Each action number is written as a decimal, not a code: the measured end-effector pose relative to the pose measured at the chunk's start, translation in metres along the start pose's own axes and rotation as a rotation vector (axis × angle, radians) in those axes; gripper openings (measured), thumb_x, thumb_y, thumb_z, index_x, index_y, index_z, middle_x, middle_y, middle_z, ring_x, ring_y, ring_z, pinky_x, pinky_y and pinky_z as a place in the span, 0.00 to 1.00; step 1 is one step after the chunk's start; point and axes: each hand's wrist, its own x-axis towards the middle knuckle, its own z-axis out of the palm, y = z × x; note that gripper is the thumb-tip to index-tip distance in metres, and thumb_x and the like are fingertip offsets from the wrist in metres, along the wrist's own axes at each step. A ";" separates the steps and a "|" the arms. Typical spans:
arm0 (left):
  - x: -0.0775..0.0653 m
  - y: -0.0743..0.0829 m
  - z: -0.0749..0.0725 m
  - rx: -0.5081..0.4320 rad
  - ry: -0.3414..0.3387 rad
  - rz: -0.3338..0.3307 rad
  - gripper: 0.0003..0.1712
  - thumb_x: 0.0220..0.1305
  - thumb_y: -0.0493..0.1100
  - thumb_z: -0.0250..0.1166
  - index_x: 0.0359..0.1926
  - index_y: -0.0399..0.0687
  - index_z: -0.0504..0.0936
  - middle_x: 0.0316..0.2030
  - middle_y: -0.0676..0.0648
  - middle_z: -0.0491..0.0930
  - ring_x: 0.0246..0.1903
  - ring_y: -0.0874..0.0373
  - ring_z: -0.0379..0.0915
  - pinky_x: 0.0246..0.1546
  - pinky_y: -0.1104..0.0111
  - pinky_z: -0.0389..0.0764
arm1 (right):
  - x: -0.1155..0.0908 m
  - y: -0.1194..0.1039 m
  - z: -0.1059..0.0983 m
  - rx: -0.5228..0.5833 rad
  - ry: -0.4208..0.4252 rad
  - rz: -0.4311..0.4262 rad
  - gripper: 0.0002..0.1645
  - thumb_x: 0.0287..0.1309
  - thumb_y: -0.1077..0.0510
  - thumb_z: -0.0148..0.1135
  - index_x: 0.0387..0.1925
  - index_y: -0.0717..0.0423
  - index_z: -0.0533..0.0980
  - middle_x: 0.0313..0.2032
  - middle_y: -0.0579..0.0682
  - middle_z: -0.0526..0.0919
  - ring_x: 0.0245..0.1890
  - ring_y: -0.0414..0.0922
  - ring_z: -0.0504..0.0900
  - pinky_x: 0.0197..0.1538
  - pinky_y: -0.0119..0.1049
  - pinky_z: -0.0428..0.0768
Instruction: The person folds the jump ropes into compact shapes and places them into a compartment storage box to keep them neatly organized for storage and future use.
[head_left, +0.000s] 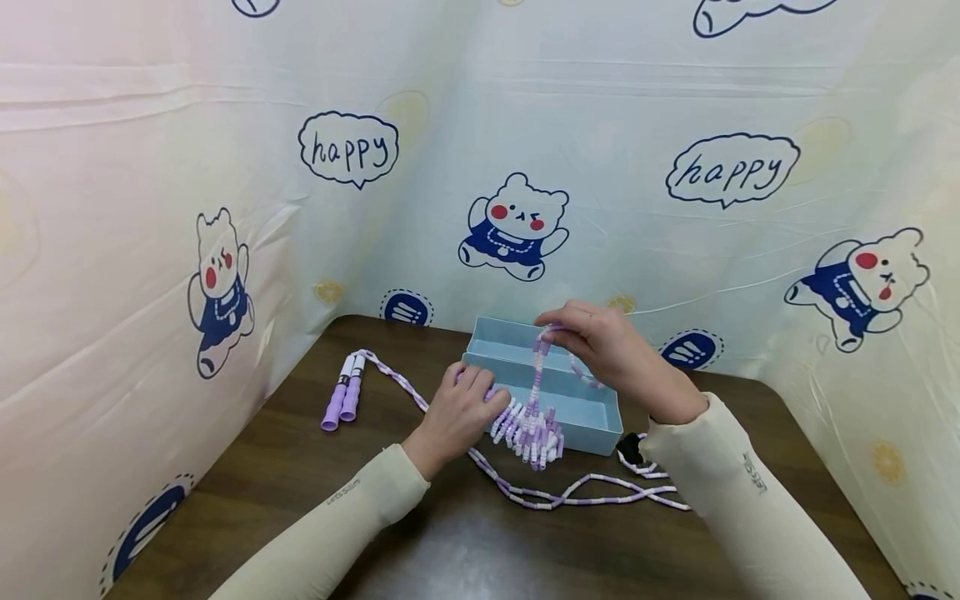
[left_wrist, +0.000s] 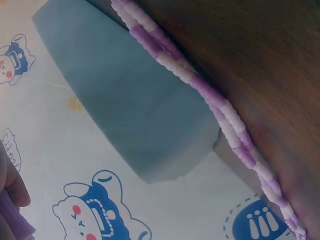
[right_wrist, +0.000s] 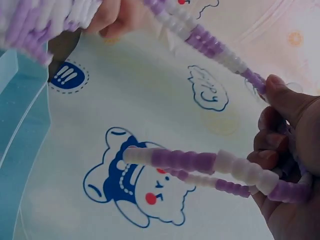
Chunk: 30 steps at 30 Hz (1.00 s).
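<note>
Cream sleeves (head_left: pixel 757 500) stretch over the near part of a dark, wood-grained counter (head_left: pixel 450 542). At left lies a pair of lilac skipping-rope handles (head_left: pixel 352 392), smooth and tubular with white tops; a doubled beaded rope (head_left: pixel 558 502) runs right from them, crossing itself on the near side of the box. Next, the left hand (head_left: pixel 461 408) is clamped round a smooth lilac piece (left_wrist: pixel 14 217), apparently another handle, mostly hidden. Beside it hangs a bead bunch (head_left: pixel 531 433), a bristling cluster of short white and lilac tubes, in front of a pale blue two-compartment box (head_left: pixel 588 440) with thin, probably plastic walls. Farther right and higher, the right hand (head_left: pixel 600 337) pinches the strand above the bunch, a loop draping from its palm. The step in hand looks like managing this suspended rope; the next move calls for a steady pinch and slack kept untangled.
</note>
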 end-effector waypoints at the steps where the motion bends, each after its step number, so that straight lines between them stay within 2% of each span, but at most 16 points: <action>1: -0.001 0.000 -0.001 -0.003 0.005 0.003 0.12 0.60 0.42 0.68 0.40 0.51 0.73 0.38 0.42 0.74 0.42 0.45 0.73 0.50 0.48 0.70 | 0.000 0.003 0.001 -0.002 -0.001 0.007 0.15 0.60 0.65 0.64 0.48 0.55 0.82 0.35 0.45 0.82 0.29 0.37 0.75 0.34 0.31 0.79; 9: 0.001 0.003 -0.007 0.016 0.020 0.041 0.08 0.63 0.43 0.66 0.39 0.52 0.74 0.37 0.45 0.74 0.41 0.47 0.72 0.50 0.49 0.70 | -0.005 0.032 0.010 -0.021 -0.017 0.061 0.15 0.62 0.62 0.62 0.50 0.52 0.82 0.35 0.43 0.81 0.34 0.38 0.74 0.38 0.35 0.77; 18: 0.008 0.008 -0.016 -0.031 0.093 0.079 0.10 0.60 0.44 0.68 0.38 0.51 0.74 0.36 0.46 0.74 0.41 0.48 0.72 0.49 0.50 0.70 | -0.017 0.061 0.024 -0.042 -0.091 0.175 0.15 0.64 0.56 0.61 0.50 0.49 0.83 0.31 0.39 0.79 0.28 0.38 0.73 0.33 0.34 0.77; 25: 0.017 0.008 -0.032 -0.065 0.133 0.034 0.14 0.56 0.43 0.72 0.39 0.50 0.75 0.38 0.44 0.74 0.42 0.48 0.71 0.50 0.49 0.69 | -0.023 0.064 0.024 -0.004 -0.073 0.205 0.15 0.65 0.54 0.59 0.50 0.50 0.83 0.30 0.39 0.77 0.28 0.39 0.73 0.34 0.36 0.76; 30: 0.020 0.003 -0.037 -0.066 0.152 -0.004 0.15 0.54 0.41 0.73 0.40 0.50 0.77 0.38 0.45 0.74 0.42 0.49 0.72 0.51 0.49 0.68 | -0.026 0.068 0.021 -0.007 -0.068 0.235 0.15 0.66 0.53 0.58 0.49 0.51 0.83 0.29 0.40 0.75 0.28 0.40 0.72 0.34 0.37 0.75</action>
